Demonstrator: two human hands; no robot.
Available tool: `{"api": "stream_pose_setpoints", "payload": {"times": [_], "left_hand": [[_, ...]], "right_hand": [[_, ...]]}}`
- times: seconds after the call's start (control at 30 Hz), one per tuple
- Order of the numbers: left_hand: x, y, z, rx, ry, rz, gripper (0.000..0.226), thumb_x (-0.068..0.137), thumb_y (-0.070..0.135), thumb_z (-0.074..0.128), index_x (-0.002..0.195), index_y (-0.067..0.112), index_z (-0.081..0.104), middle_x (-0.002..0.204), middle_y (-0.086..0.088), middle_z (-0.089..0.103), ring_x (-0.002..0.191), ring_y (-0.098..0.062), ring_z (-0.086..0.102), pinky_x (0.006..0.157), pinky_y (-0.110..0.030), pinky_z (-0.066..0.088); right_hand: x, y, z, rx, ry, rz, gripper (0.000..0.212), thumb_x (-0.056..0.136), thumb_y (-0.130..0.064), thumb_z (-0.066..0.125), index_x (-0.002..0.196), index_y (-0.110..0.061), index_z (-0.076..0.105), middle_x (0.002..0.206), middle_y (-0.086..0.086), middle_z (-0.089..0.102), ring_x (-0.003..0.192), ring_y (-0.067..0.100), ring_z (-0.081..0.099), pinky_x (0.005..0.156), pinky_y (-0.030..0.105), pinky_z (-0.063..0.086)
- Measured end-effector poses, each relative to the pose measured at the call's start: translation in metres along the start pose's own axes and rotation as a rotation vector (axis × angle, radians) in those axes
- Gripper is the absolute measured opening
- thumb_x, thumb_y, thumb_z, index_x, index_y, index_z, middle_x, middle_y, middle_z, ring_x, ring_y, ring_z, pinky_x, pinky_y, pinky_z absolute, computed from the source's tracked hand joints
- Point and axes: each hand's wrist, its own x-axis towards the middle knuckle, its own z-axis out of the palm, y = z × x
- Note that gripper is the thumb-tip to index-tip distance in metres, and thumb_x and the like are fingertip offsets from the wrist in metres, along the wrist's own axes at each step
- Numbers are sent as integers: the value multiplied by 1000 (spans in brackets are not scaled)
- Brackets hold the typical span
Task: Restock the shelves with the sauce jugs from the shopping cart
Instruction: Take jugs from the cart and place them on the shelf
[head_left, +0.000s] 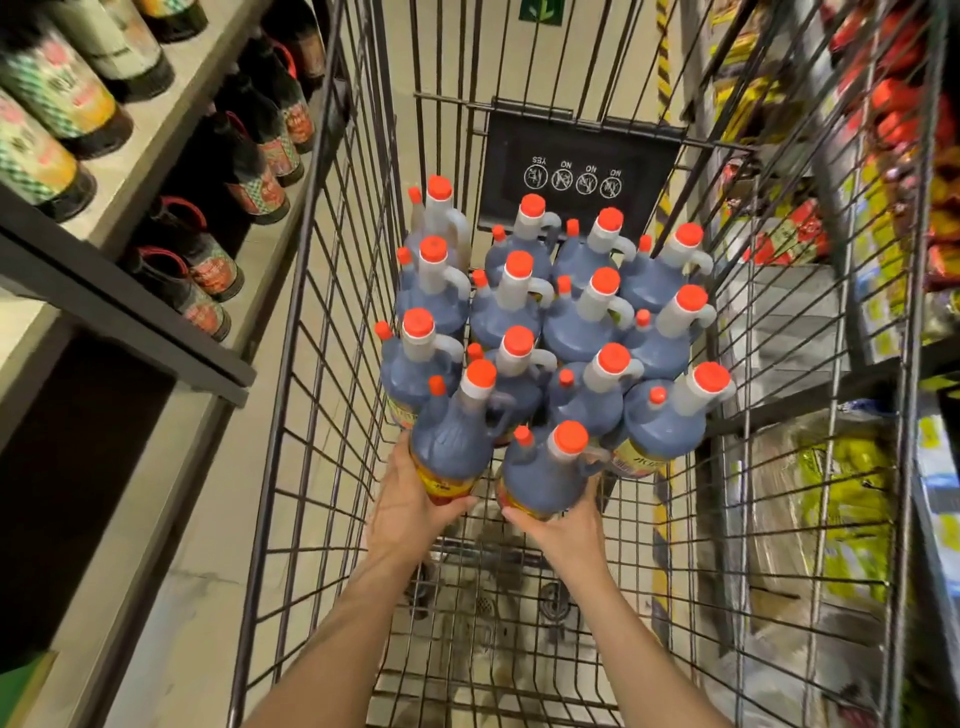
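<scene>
Several dark sauce jugs (587, 317) with orange caps and pale handles stand packed in the wire shopping cart (322, 364). My left hand (410, 501) grips the lower body of the nearest left jug (454, 441), which sits a little higher than its neighbours. My right hand (558, 525) holds the base of the nearest right jug (545, 470). Both hands are inside the cart, at its near end.
Shelves (156, 171) on the left hold dark sauce bottles (265, 156) with red handles and patterned labels. Packaged goods (893, 130) fill shelves to the right. The cart's folded black child seat flap (576, 171) stands at its far end. Pale floor shows through the cart's mesh bottom.
</scene>
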Motion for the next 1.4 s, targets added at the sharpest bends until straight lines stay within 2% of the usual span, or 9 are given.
{"api": "stream_pose_setpoints", "payload": {"times": [0.1, 0.23, 0.5, 0.63, 0.8, 0.9, 1.03, 1.27, 1.4], "left_hand": [[0, 1, 1, -46, 42, 15, 106, 55, 30, 88, 141, 14, 27, 135, -6, 47, 123, -21, 47, 95, -27, 40], [-9, 10, -1, -50, 68, -2, 100, 52, 37, 87, 135, 14, 36, 123, -7, 54, 117, -24, 51, 94, -40, 46], [-40, 41, -21, -120, 40, -31, 93, 57, 42, 84, 132, 13, 39, 122, -6, 49, 119, -23, 46, 100, -37, 40], [-63, 74, -44, -217, 32, -26, 87, 52, 54, 78, 123, 18, 44, 113, -2, 57, 106, -20, 56, 88, -29, 46], [-94, 127, -79, -342, 0, 10, 63, 68, 22, 81, 120, 13, 45, 97, 3, 58, 82, -10, 55, 57, -1, 36], [-111, 160, -102, -420, -7, 72, 70, 65, 30, 83, 122, 17, 44, 102, 1, 60, 90, -15, 60, 70, -14, 43], [-125, 210, -130, -556, -17, 148, 96, 43, 58, 75, 124, 17, 43, 109, -3, 64, 98, -20, 63, 92, -41, 49], [-124, 303, -169, -758, -35, 285, 97, 45, 61, 71, 123, 8, 46, 111, -16, 63, 98, -29, 63, 89, -48, 51], [-129, 342, -187, -759, -42, 387, 90, 60, 53, 74, 129, 5, 42, 110, -12, 62, 92, -23, 60, 84, -37, 50]], "right_hand": [[3, -5, 6, 6, 29, -4, 85, 53, -22, 91, 117, -32, 36, 116, -10, 52, 107, 7, 51, 86, 24, 42], [-4, -13, 8, 24, 75, 37, 80, 53, -31, 90, 117, -29, 43, 116, -3, 60, 104, 16, 57, 83, 29, 46], [-39, -43, -16, 126, 117, 131, 77, 61, -32, 86, 124, -14, 45, 119, 5, 56, 101, 20, 55, 82, 27, 41], [-71, -76, -38, 219, 157, 115, 93, 47, -57, 79, 122, -15, 46, 118, 8, 61, 103, 24, 60, 87, 35, 47], [-106, -124, -74, 374, 208, 85, 75, 48, -50, 80, 113, -26, 51, 98, -2, 66, 92, 19, 65, 78, 26, 49], [-122, -159, -104, 426, 226, 24, 47, 71, -16, 81, 105, -21, 49, 90, 0, 63, 76, 13, 60, 68, 14, 49], [-137, -207, -141, 462, 270, -65, 39, 68, -25, 82, 98, -18, 58, 94, 9, 69, 81, 23, 64, 82, 39, 52], [-155, -298, -206, 587, 325, -281, 25, 81, -20, 68, 103, -21, 57, 101, 9, 68, 90, 27, 66, 81, 42, 54], [-168, -329, -234, 675, 332, -376, 22, 86, -24, 61, 106, -21, 55, 92, 0, 66, 78, 15, 65, 68, 31, 54]]}}
